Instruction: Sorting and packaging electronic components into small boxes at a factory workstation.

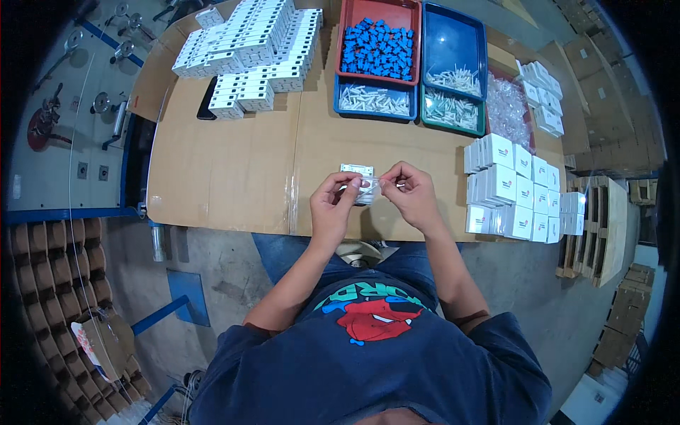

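Observation:
My left hand and my right hand meet over the near middle of the cardboard-covered table. Between their pinched fingertips is a small clear plastic piece, perhaps a little bag; its exact kind is too small to make out. Just beneath and behind it lies a white boxy device, partly covered by my fingers.
White devices stand in stacked rows at the far left, beside a dark flat object. Trays hold blue clips, white plugs, screws and clear bags. White boxes are piled at right.

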### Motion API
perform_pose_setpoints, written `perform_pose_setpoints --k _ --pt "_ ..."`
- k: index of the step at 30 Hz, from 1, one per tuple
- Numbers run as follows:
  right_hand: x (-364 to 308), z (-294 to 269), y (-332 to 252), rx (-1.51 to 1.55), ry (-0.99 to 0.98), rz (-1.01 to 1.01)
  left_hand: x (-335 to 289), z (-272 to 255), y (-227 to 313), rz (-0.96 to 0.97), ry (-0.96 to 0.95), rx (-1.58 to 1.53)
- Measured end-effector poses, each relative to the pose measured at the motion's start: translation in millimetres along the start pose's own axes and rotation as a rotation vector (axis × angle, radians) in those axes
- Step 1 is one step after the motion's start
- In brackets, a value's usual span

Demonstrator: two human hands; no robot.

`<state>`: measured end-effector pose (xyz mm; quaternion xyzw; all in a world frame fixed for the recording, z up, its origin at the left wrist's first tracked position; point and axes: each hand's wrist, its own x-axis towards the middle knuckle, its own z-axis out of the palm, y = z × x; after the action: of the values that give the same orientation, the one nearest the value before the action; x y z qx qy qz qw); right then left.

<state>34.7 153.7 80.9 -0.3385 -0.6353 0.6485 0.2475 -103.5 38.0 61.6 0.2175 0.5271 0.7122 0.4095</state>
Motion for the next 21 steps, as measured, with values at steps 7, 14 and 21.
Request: perform_pose_setpoints --k 7,14,21 --pt "1.1 -3.1 -5.2 -0.048 -0.052 0.004 1.4 2.5 -3.7 0.028 -0.021 0.004" --pt "-0.4 -1.7 -1.5 -0.049 -0.071 0.0 2.1 3.2 -8.3 0.048 -0.023 0.022" --pt "-1.0 -2.9 -1.6 -0.069 -0.066 0.001 5.7 1.5 -0.7 -0.045 -0.08 0.055"
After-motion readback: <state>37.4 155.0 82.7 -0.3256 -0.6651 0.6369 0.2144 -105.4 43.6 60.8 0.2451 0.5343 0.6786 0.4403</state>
